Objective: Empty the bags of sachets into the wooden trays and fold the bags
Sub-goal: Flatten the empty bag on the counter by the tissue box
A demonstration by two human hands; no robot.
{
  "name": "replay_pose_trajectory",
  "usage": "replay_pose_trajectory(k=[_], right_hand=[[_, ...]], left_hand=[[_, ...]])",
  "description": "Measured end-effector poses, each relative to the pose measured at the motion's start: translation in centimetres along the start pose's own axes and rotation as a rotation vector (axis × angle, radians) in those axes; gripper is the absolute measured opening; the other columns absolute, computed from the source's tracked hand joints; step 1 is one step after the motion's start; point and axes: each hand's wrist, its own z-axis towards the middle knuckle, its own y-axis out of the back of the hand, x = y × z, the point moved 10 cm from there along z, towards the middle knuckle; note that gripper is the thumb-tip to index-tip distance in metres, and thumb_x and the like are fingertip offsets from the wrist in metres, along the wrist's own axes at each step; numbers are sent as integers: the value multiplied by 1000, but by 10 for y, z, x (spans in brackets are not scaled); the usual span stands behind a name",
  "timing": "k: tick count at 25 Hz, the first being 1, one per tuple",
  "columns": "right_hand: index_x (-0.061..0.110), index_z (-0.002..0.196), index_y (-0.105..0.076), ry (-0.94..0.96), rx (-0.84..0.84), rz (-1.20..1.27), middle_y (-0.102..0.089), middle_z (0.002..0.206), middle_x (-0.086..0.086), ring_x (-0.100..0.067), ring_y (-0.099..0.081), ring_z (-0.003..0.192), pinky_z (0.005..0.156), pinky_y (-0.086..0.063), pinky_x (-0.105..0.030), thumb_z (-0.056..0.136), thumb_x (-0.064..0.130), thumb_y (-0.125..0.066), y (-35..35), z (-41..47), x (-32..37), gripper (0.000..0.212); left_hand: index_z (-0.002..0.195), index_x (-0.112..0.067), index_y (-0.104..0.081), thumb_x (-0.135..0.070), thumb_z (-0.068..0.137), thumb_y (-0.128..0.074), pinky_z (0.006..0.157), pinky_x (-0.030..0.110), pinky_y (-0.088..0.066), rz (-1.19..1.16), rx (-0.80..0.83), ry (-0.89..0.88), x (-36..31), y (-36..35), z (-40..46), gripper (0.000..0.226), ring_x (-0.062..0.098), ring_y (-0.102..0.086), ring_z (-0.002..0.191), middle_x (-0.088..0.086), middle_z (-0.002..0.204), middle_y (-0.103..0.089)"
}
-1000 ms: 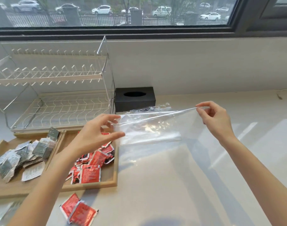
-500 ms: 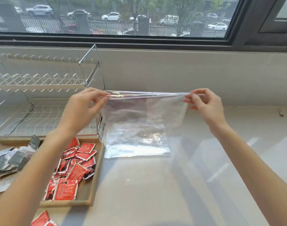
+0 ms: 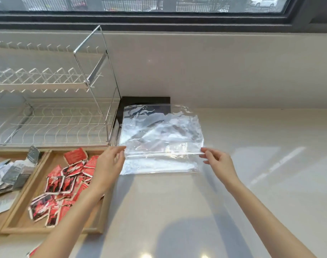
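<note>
Just one head-worn wide-angle cam, looking forward and down over the bench toward the window, close enough that both forearms fill the bottom.

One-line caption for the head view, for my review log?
Both hands, left and right, pinch a clear bag flat on the counter.

A clear plastic bag is pinched at both ends by the left hand and right hand above a pale bench, beside wooden trays of sachets.
</note>
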Motion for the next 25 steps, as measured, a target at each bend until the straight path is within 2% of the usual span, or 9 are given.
replay_pose_trajectory(k=[2, 3, 6, 8, 11, 14, 18, 20, 25], right_hand=[[5, 111, -63, -63, 35, -108, -66, 110, -9, -20, -63, 99, 90, -51, -34, 91, 9, -46, -10, 2, -27, 26], [7, 113, -62, -78, 52, -163, -65, 115, -8, -19, -61, 102, 94, -47, -35, 91, 11, -47, -14, 1, -37, 27], [11, 122, -55, -6, 111, -389, -52, 130, -5, -15, -50, 111, 95, -33, -20, 91, 14, -46, -26, 1, -46, 33], [12, 128, -49, 65, 76, -538, -37, 141, -11, -23, -36, 128, 104, -26, -27, 92, 17, -45, -27, 1, -44, 37], [10, 133, -42, 273, -5, -720, -29, 149, -15, -28, -25, 137, 110, -22, -41, 89, 27, -39, -44, -4, -21, 47], [13, 135, -41, 476, -34, -923, -35, 147, -15, -22, -15, 137, 113, -7, -40, 84, 36, -33, -83, -2, -3, 57], [24, 144, -21, 341, 102, -1019, -10, 157, -4, -22, -1, 145, 108, 17, -36, 81, 51, -10, -107, 12, -35, 70], [27, 145, -16, 280, 138, -1041, -5, 157, 0, -20, 2, 145, 109, 17, -38, 76, 54, 0, -108, 13, -49, 76], [29, 145, -9, 235, 204, -1058, 1, 158, 1, -19, 7, 144, 113, 11, -42, 72, 56, 6, -110, 7, -56, 80]], left_hand=[[112, 1, -60, -6, 87, -47, 93, 29, -34, 72, 118, 48, 23, -30, -2, 28, 34, -53, 109, 22, 113, -59], [113, 2, -58, -10, 88, -47, 97, 33, -32, 106, 172, 61, 31, -42, -4, 30, 37, -49, 113, 24, 116, -55], [115, 4, -55, -20, 84, -44, 108, 46, -24, 197, 214, 90, 44, -60, -7, 41, 44, -31, 128, 32, 132, -36], [119, 4, -52, -17, 86, -47, 111, 51, -20, 287, 150, 40, 37, -63, -8, 39, 46, -21, 134, 34, 140, -26], [134, -5, -37, -40, 86, -23, 113, 49, -10, 378, 129, -86, 12, -81, -12, 61, 40, -12, 140, 23, 150, -21], [143, -15, -15, -51, 78, -3, 111, 45, 10, 362, 151, -92, 2, -105, -5, 75, 31, 6, 142, 9, 155, -6], [144, -21, -1, -53, 76, 5, 111, 53, 10, 458, 235, -21, 25, -136, -1, 76, 29, 13, 142, 4, 156, 4], [144, -21, -5, -53, 76, 5, 111, 55, 6, 482, 255, -6, 34, -143, -3, 76, 30, 9, 142, 3, 156, 1], [144, -21, -3, -53, 75, 5, 111, 54, 8, 509, 302, 18, 37, -147, -12, 77, 30, 11, 142, 3, 156, 3]])
